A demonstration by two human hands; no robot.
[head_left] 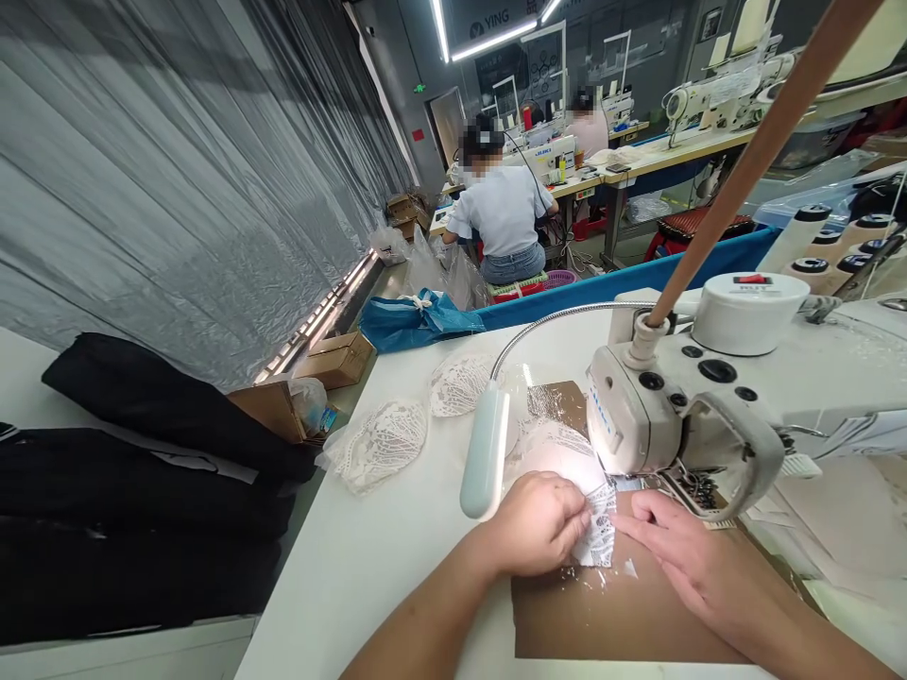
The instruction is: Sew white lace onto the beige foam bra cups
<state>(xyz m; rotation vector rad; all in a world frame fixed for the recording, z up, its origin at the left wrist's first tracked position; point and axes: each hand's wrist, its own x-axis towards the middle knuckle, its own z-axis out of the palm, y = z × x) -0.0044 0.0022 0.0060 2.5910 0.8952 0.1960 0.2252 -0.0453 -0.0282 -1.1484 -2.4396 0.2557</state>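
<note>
Box (265, 413) with plastic bag (306, 403) inside, left hand (539, 525) pinching lace (601, 534), right hand (686, 550) spread alongside.

Lighting's kinda mixed here. Far off, the ceiling tubes (496, 42) are blown out to pure white, while the back wall (482, 80) sits pretty dim. A hot spot under the sewing machine head (638, 416) washes out part of the white lace (563, 458). The silvery curtain (177, 189) on the left has a soft sheen, and the black fabric (142, 491) near left loses most detail. Wide-angle lens tilts everything toward the edges; far heads are pixelated, far lettering's soft.
</note>
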